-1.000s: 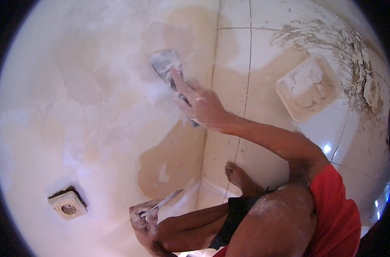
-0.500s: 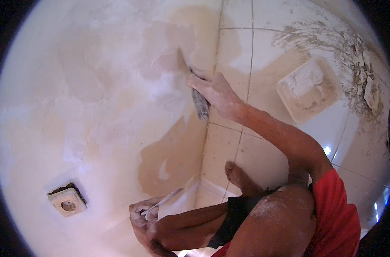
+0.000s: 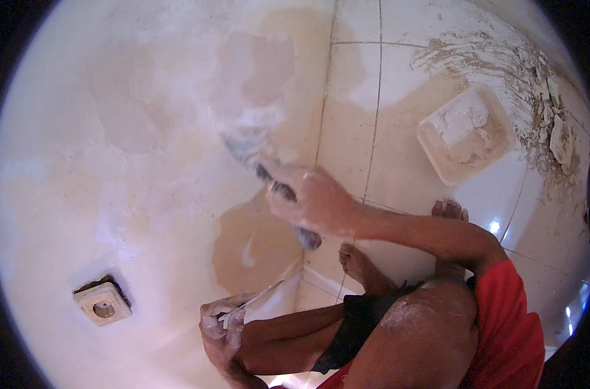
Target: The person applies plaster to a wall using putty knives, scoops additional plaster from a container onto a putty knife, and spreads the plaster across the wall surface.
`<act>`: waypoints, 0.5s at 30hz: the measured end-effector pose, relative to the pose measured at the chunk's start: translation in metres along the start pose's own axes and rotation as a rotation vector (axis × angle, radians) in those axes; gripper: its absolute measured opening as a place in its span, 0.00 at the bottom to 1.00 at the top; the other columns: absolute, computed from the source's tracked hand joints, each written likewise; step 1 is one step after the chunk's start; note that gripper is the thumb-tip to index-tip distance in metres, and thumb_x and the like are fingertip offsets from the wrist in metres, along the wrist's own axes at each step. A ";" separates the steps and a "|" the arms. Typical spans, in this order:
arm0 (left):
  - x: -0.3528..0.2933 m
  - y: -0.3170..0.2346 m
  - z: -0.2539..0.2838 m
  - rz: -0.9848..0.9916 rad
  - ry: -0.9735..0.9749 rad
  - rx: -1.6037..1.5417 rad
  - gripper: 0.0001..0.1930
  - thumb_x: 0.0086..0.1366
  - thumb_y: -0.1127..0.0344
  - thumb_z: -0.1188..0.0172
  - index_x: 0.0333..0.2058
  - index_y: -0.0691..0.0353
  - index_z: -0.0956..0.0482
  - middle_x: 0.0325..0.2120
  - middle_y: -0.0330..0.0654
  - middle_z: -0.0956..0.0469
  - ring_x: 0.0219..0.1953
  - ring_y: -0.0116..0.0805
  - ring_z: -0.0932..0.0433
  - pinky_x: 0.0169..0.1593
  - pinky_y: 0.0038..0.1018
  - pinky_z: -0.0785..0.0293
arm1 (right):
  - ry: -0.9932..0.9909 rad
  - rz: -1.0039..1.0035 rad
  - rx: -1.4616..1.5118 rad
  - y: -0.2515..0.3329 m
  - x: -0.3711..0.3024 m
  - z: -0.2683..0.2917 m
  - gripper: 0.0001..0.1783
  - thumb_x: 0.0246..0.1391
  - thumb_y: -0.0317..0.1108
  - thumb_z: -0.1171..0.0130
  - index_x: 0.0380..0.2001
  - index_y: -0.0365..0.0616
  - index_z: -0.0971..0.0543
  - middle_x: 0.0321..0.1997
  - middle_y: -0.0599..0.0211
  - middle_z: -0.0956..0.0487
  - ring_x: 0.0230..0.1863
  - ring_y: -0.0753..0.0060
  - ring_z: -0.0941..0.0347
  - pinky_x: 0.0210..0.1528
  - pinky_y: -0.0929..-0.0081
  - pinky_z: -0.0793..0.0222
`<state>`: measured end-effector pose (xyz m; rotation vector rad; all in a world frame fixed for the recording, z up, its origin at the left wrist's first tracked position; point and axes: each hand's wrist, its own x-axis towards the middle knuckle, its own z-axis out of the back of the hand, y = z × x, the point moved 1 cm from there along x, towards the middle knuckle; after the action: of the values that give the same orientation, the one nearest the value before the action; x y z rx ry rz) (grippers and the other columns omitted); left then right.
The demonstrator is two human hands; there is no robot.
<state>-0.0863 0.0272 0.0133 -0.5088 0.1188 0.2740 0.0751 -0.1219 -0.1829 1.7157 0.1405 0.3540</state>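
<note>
My right hand (image 3: 314,201), dusted with white, is closed around the dark handle of a putty knife (image 3: 246,146). Its blade, blurred by motion, lies at the pale wall (image 3: 172,194), below a damp-looking patch of filler (image 3: 269,68). Lower down, my left hand (image 3: 220,327) is closed on a thin flat scraper (image 3: 261,297), seen nearly edge-on. That scraper points up and to the right, near a tan bare patch (image 3: 233,249) on the wall. Whether it carries any filler I cannot tell.
A shallow tub (image 3: 428,144) with white filler (image 3: 460,123) sits on the tiled floor (image 3: 405,168) to the right. Scraped residue and flakes (image 3: 560,139) lie beyond it. A wall socket (image 3: 102,308) stands out from its hole at lower left. My bent legs (image 3: 431,324) fill the lower right.
My right hand has brought the putty knife down and toward me along the wall, its blade now turned up and left. The left hand with the scraper has shifted only slightly.
</note>
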 end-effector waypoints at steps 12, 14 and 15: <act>-0.006 0.009 0.005 0.057 -0.018 -0.037 0.15 0.64 0.62 0.40 0.38 0.63 0.37 0.35 0.52 0.21 0.37 0.33 0.25 0.43 0.28 0.30 | -0.268 -0.204 0.043 -0.101 0.061 0.062 0.23 0.56 0.39 0.44 0.51 0.35 0.27 0.29 0.64 0.25 0.30 0.77 0.32 0.36 0.75 0.32; -0.004 0.005 0.002 0.040 -0.030 -0.027 0.15 0.64 0.62 0.41 0.38 0.63 0.37 0.35 0.52 0.21 0.37 0.33 0.25 0.42 0.28 0.30 | -0.242 -0.072 -0.134 -0.116 0.068 0.039 0.28 0.56 0.39 0.44 0.57 0.36 0.32 0.34 0.60 0.24 0.34 0.67 0.28 0.40 0.70 0.31; -0.003 0.003 0.000 0.041 -0.027 -0.031 0.15 0.64 0.62 0.41 0.38 0.63 0.37 0.35 0.52 0.21 0.37 0.33 0.25 0.42 0.28 0.30 | -0.241 -0.075 -0.138 -0.122 0.069 0.023 0.28 0.56 0.39 0.44 0.57 0.36 0.32 0.34 0.60 0.24 0.34 0.67 0.28 0.40 0.70 0.31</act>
<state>-0.0901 0.0293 0.0124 -0.5336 0.0988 0.3235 0.1602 -0.1021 -0.2947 1.5977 0.0035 0.0970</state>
